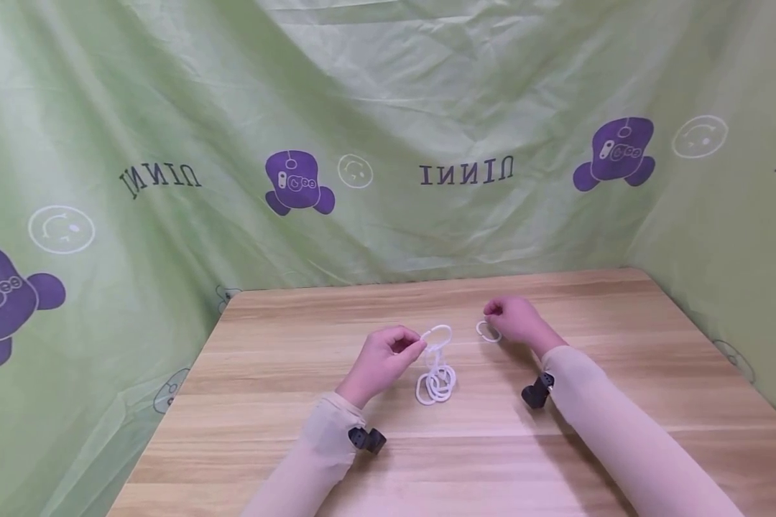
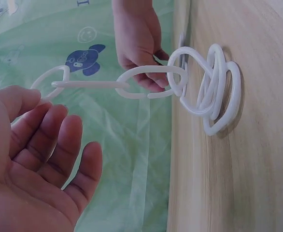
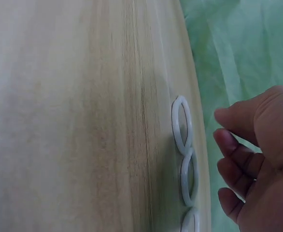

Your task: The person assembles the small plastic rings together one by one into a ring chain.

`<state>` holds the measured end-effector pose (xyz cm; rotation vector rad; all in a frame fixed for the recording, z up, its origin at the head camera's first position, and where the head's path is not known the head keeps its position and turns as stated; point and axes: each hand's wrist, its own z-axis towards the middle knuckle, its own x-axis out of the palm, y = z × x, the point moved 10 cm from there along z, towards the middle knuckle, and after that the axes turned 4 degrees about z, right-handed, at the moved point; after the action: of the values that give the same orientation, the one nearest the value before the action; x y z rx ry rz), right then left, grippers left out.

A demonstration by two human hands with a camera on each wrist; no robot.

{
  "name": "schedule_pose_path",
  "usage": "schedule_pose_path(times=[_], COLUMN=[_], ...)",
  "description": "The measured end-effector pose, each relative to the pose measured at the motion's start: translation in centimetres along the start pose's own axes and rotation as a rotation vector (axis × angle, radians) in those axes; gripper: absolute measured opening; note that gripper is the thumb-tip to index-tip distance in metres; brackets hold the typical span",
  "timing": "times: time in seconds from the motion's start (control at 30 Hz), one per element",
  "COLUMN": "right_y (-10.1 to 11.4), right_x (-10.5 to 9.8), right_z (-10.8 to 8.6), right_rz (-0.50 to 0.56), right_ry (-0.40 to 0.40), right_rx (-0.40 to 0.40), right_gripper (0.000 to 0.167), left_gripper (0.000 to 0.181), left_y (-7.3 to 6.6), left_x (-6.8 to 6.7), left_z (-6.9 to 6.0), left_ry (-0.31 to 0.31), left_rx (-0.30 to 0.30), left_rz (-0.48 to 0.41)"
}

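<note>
Left wrist, glossy white chain (image 2: 151, 69), oval-linked, partly heaped

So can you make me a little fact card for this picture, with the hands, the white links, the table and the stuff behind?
Left hand: pinches the top link of a white chain
Chain: rises from a bunch of links at its lower end, on the table
Right hand: holds nothing, near other white links
Other links: at least three in a row on the table; joined or not, can't tell
Table: light wood grain
Behind: green cloth with purple figures and smiley faces
</note>
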<state>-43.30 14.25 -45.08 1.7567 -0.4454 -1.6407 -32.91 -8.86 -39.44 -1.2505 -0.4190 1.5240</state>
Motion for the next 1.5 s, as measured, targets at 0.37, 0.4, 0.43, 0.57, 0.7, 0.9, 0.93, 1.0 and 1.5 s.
schedule_pose_path(times=[0.37, 0.4, 0.43, 0.57, 0.7, 0.9, 0.93, 1.0, 1.5], right_y=[-0.6, -0.6, -0.6, -0.5, -0.6, -0.3, -0.1, 0.6, 7.8], right_x=[1.1, 1.2, 1.4, 1.8, 1.9, 1.8, 1.7, 1.5, 0.4], right_z=[1.2, 1.2, 1.2, 1.2, 0.9, -0.2, -0.4, -0.9, -5.3], right_rz=[-0.203, -0.208, -0.218, -0.244, -0.228, -0.081, -0.049, 0.017, 0.344], right_ry=[0.026, 0.031, 0.038, 0.048, 0.039, 0.020, 0.015, -0.005, -0.077], right_rx=[-0.007, -0.013, -0.024, -0.049, -0.045, -0.025, -0.028, -0.036, -0.180], right_gripper=[0.006, 0.005, 0.004, 0.009, 0.009, 0.005, 0.005, 0.006, 0.014], left_gripper=[0.008, 0.008, 0.008, 0.008, 0.008, 0.008, 0.007, 0.006, 0.007], left_y=[0.2, 0.2, 0.3, 0.3, 0.5, 0.7, 0.8, 0.3, -3.2], left_x=[0.1, 0.1, 0.0, 0.1, 0.2, 0.4, 0.4, 0.4, 0.0], left_z=[0.1, 0.1, 0.1, 0.1, 0.1, 0.0, 0.0, 0.0, -0.5], left_ry=[0.001, 0.001, 0.001, 0.007, 0.017, 0.015, 0.012, 0.004, 0.027], left_rx=[-0.005, -0.004, -0.005, -0.008, -0.020, -0.028, -0.033, -0.035, -0.036], left_rz=[0.036, 0.038, 0.040, 0.037, 0.025, 0.021, 0.020, 0.032, 0.022])
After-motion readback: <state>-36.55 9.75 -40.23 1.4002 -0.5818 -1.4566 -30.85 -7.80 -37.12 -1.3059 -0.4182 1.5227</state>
